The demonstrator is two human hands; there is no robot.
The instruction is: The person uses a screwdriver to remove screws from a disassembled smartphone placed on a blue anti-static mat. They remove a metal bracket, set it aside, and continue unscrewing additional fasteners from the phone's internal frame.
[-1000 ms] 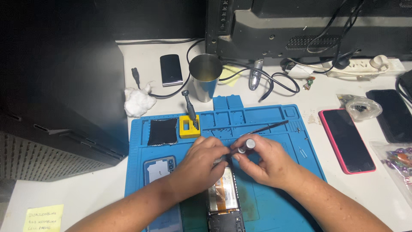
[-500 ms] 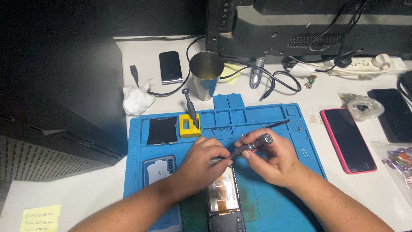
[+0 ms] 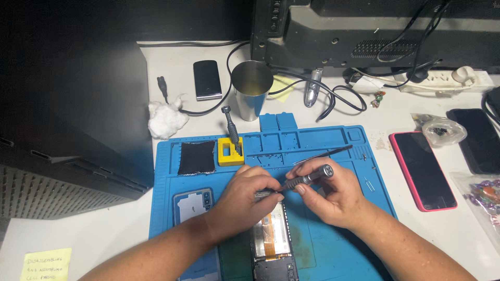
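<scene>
An opened phone (image 3: 272, 244) with exposed board and orange flex cable lies on the blue work mat (image 3: 323, 244). My left hand (image 3: 245, 200) rests on the phone's top end, fingers curled over it. My right hand (image 3: 325, 195) grips a grey precision screwdriver (image 3: 304, 179), held slanted with its tip down toward the phone's top edge beside my left fingers. Metal tweezers (image 3: 323, 154) lie on the mat just beyond my right hand.
On the mat: a black square pad (image 3: 197, 157), a yellow holder (image 3: 230, 151) with a second screwdriver (image 3: 231, 127), a phone back cover (image 3: 192, 205). Beyond it: a metal cup (image 3: 252, 88), cotton wad (image 3: 165, 120), small black device (image 3: 207, 79), cables. A pink-cased phone (image 3: 423, 169) lies right.
The right hand tipped the screwdriver's cap end further up and right while its tip stayed at the phone's top. The left hand kept its place on the phone.
</scene>
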